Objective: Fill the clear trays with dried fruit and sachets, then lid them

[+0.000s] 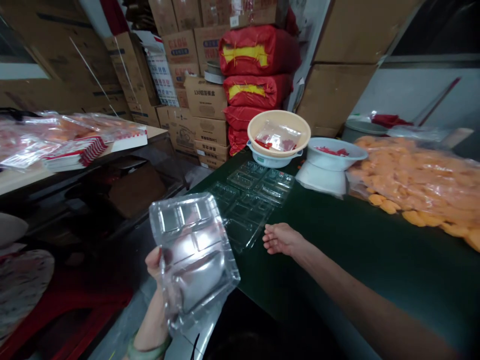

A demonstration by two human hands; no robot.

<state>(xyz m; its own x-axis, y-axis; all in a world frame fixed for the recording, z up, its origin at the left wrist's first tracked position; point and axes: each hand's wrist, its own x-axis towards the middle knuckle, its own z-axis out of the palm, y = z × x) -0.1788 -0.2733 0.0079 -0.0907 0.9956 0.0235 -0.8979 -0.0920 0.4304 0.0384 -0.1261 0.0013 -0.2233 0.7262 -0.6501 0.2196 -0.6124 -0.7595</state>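
My left hand (153,262) grips the left edge of a clear plastic compartment tray (197,245), possibly several nested together, tilted up off the table. Most of its fingers are hidden behind the plastic. Over the green table (322,240), my right hand (281,239) is closed with loosely curled fingers and nothing visible in them. It is just right of a clear tray (243,225) lying flat, with a small gap between. Beyond that one, more clear trays (275,185) lie side by side on the tabletop.
At the table's far end stand a cream basin (305,132) holding a bag and red pieces, and a pale blue bowl (335,154) with red bits. Orange pieces in a plastic bag (423,180) lie right. Cartons (208,100) and red bundles (258,55) are stacked behind. A red stool (71,315) is lower left.
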